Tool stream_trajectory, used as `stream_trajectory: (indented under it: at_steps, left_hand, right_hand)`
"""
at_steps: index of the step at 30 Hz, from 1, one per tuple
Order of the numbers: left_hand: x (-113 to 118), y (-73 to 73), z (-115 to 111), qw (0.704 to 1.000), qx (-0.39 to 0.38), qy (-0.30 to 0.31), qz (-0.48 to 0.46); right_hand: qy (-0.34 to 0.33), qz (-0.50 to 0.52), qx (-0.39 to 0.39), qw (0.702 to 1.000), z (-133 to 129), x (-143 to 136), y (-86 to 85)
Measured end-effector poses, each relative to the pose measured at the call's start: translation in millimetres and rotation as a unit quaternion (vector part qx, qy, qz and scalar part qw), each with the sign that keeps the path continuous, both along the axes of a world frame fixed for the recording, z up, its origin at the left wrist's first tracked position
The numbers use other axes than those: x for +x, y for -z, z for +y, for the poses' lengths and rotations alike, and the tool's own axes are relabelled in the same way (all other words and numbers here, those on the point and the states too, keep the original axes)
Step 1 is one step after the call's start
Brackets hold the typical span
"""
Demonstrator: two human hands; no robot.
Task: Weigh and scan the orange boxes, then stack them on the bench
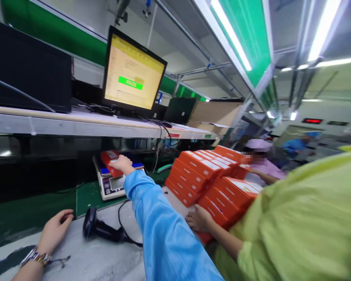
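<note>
My right hand (122, 164), in a blue sleeve, reaches forward and grips a small orange box (110, 160) that sits on a weighing scale (109, 184). My left hand (55, 230), with a beaded bracelet on the wrist, rests on the grey bench edge with curled fingers and holds nothing. A black barcode scanner (97, 227) lies on the bench between my arms, its cable looping to the right. A monitor (132, 74) on the shelf above shows a yellow screen with a green PASS bar.
Stacks of orange boxes (204, 175) fill the bench at right. A co-worker in a yellow-green coat (298, 222) stands close on my right, a hand (199, 219) on the lower stack. Another person in a pink cap (259, 145) works farther back. A green conveyor belt (32, 212) runs at left.
</note>
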State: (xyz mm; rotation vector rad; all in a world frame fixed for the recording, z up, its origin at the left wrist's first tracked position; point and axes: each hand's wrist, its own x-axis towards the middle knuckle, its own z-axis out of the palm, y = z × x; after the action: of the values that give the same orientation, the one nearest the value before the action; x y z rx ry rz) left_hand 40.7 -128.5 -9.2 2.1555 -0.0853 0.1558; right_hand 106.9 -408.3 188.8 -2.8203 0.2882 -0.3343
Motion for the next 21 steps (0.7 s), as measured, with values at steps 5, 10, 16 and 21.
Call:
stream_trajectory:
  at_steps: [5,10,16,21]
  left_hand:
    - [1.7,-7.4,-0.3,0.999,0.028,0.011,0.015]
    - [-0.9,-13.9,-5.7,0.998,0.049,-0.006,0.028]
    - [-4.0,-20.6,-12.1,0.995,0.069,-0.031,0.062]
    - [-7.4,-33.2,-17.6,0.993,0.059,-0.078,0.071]
  right_hand:
    - [-0.11,-0.179,-0.097,0.973,-45.1,-76.5,32.9]
    - [-0.054,-0.496,-0.109,0.86,-114.2,-170.2,92.8]
    - [0.171,-0.421,-0.062,0.888,-185.1,-201.6,149.4]
    - [0.259,-0.098,-0.069,0.959,-234.5,-183.8,169.5]
